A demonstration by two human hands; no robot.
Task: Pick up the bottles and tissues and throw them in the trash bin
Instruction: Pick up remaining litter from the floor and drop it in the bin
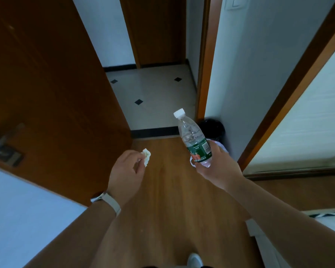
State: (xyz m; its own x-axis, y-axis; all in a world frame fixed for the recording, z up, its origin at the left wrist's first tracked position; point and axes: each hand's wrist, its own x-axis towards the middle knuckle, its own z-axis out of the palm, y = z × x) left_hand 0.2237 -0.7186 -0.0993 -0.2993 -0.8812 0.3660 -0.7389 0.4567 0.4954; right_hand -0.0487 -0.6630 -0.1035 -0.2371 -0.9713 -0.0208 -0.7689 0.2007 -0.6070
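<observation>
Head view — left hand pinches tissue (crumpled), right hand grips bottle.

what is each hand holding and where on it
Left hand pinches a crumpled tissue by one end; right hand grips the bottle around its labelled lower body.

The left wrist wears a watch (pale strap, silvery case), and 1 white shoe shows below.
</observation>
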